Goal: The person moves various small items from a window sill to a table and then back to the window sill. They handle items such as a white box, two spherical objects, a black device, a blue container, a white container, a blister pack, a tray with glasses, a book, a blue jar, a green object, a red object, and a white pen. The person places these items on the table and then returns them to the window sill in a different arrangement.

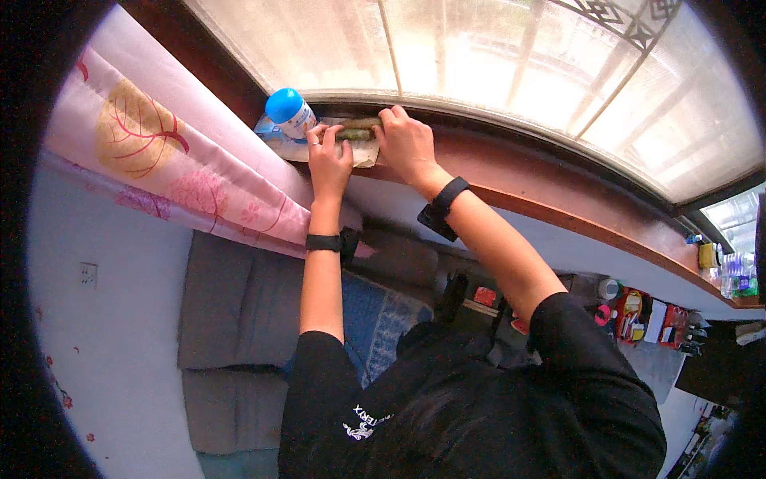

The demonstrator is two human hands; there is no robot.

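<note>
Both hands are over a wooden windowsill (514,173), at its left end. My left hand (328,161), with a ring on one finger, has its fingertips at the left end of a greenish roll-like object (354,135). My right hand (408,141) has curled fingers at the right end of that object and of a paler one behind it. What these objects are, and how firmly either hand grips them, cannot be told. Beneath them lies a pale sheet (365,157), perhaps paper. A white container with a blue lid (285,106) stands just left of my left hand.
A frosted window (467,54) rises behind the sill. A pink patterned curtain (173,149) hangs at the left. Plastic bottles (735,272) and a yellow container (710,255) stand at the sill's far right. A grey sofa (233,305) is below left.
</note>
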